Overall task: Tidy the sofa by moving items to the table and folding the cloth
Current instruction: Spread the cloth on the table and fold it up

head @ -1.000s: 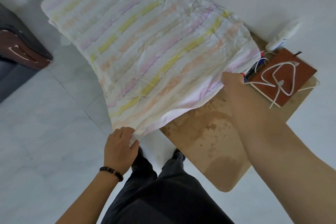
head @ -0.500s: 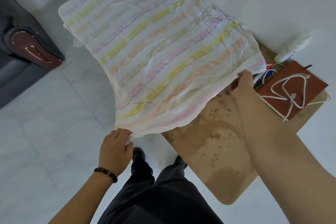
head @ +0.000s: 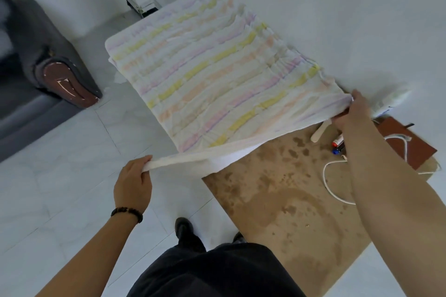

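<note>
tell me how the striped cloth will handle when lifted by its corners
Probably floppy: the striped cloth bunches into a limp strip where the left hand holds its corner off the table. Likely light: the right hand holds the other corner up with a simple pinch. Its many creases suggest it folds easily but wrinkles.

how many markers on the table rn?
2. A red-capped marker lies beside the wooden stick on the table; a blue marker sits just below it in view, at the right forearm's edge. The forearm may hide more.
</note>
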A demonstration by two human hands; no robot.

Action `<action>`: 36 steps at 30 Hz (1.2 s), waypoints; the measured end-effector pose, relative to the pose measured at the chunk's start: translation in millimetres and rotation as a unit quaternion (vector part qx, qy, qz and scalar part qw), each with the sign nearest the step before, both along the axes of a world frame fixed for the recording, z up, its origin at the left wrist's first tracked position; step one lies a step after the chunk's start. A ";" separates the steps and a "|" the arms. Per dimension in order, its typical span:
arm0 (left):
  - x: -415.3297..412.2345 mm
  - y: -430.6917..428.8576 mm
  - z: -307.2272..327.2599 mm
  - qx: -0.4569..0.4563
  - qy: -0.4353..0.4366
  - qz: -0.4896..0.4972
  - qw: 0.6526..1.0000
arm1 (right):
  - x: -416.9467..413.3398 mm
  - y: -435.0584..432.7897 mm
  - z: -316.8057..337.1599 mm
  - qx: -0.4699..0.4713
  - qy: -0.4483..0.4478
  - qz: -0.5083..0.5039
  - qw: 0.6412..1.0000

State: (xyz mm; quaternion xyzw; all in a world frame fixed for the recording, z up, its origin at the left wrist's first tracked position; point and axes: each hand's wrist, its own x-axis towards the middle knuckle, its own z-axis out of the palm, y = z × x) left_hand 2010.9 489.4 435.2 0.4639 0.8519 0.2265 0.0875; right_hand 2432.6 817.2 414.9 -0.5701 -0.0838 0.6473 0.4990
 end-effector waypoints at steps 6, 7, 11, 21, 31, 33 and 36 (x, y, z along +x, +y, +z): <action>-55.3 50.3 8.9 0.073 -0.217 0.121 0.966 | -24.6 42.4 25.0 -0.019 -0.173 -0.039 0.984; -65.9 60.9 8.3 0.081 -0.249 0.119 0.958 | -29.5 50.2 25.6 -0.005 -0.211 -0.023 0.977; -111.0 114.7 -5.9 0.086 -0.314 0.140 0.935 | -64.4 86.0 28.9 0.046 -0.375 0.036 0.925; -249.5 276.9 -85.5 -0.014 -0.164 0.180 0.970 | -222.4 243.0 14.9 0.091 -0.564 0.066 0.818; -343.6 325.2 -195.2 -0.143 -0.169 0.227 0.948 | -373.4 353.7 -105.1 0.042 -0.696 0.356 0.623; -341.3 326.5 -207.8 -0.140 -0.166 0.225 0.950 | -388.7 355.0 -126.1 -0.008 -0.698 0.369 0.614; -336.0 327.2 -211.9 -0.132 -0.159 0.224 0.953 | -396.8 347.7 -137.6 -0.013 -0.718 0.356 0.598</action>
